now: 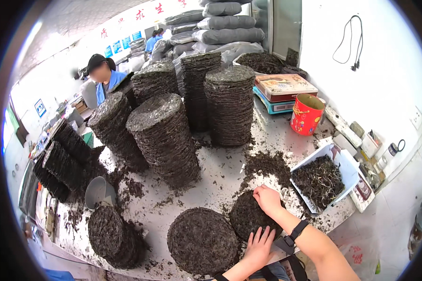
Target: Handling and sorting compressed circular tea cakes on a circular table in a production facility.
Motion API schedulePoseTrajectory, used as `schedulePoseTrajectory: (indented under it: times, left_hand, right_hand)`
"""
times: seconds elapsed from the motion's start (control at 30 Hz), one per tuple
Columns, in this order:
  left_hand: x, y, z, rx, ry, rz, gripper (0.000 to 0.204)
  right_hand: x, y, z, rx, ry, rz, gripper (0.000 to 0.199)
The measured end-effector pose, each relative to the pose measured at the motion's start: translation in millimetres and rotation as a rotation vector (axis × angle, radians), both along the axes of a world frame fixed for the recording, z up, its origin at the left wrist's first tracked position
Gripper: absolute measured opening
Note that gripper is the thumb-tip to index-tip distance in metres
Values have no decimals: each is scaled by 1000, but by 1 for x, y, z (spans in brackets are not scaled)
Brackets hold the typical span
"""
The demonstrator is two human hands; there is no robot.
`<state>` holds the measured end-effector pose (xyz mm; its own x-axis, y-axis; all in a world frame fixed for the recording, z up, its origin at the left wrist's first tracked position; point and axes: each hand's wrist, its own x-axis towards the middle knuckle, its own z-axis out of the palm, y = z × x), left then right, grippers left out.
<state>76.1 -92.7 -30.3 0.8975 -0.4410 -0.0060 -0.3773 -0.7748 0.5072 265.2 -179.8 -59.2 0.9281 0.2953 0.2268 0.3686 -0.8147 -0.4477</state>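
Note:
A round dark disc [248,216], seemingly dried seaweed, lies on the metal table in front of me. My left hand [258,249] rests on its near edge, fingers stretched out and lying flat. At the disc's far right side, my right hand [268,200] is closed in a pinch against the surface; whatever the fingertips hold is too small to make out. A wider seaweed disc [202,241] sits just left of my hands. Further left stands a short stack of discs [115,236], leaning, with a grey scoop-like cup [99,193] behind it.
Tall seaweed stacks [162,136] stand across the table's far side. To the right are a light-blue bin [349,171] of scraps, a red can [307,114] and a scale [273,104] under a box. Loose flakes [267,167] litter the metal table [220,175]. A person [103,77] works beyond.

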Motion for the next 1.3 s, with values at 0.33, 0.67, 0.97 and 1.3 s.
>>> schedulePoseTrajectory:
  times: [0.33,0.67,0.97,1.3]
  left_hand:
    - [5,-10,2,226,-39,-41,77]
    - [-2,-4,2,245,-58,-22,74]
    - [7,-17,3,255,8,-10,76]
    - [-58,34,51,-425,368,-206,77]
  right_hand:
    - [29,-34,-4,752,651,46,10]
    - [5,-155,38,1245,517,-188,16]
    - [-18,-183,43,1464,565,-449,31]
    - [-128,8,149,-143,-121,921,53]
